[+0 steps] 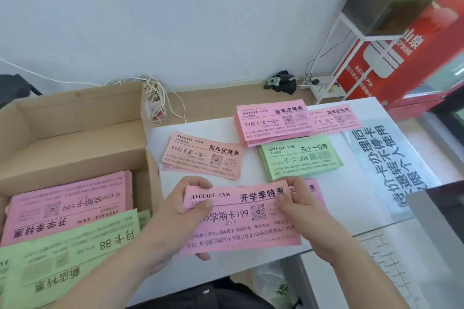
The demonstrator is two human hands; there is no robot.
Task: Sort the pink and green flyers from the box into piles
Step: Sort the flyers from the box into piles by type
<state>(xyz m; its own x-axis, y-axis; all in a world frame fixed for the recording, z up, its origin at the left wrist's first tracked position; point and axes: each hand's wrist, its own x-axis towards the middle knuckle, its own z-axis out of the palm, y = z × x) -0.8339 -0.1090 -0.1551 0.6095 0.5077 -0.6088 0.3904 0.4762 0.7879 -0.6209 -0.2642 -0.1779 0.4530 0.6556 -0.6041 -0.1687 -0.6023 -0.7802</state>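
Observation:
Both hands hold a stack of pink flyers (241, 223) above the white table's near edge. My left hand (180, 211) grips its left end, thumb on top. My right hand (298, 203) pinches its right end. The cardboard box (75, 143) at the left holds pink flyers (67, 203) and green flyers (65, 251). On the table lie a thin pink pile (200, 155), a thick pink pile (271, 121) with another pink pile (336, 119) beside it, and a green pile (300, 157). One more pink flyer (313, 189) shows behind my right hand.
A printed notice sheet (386, 165) lies on the white table (251, 173) at the right. A dark screen edge (442, 208) stands at the near right. White cables (155, 98) and a dark rag (282, 81) lie on the floor behind; a red cabinet (401, 57) stands far right.

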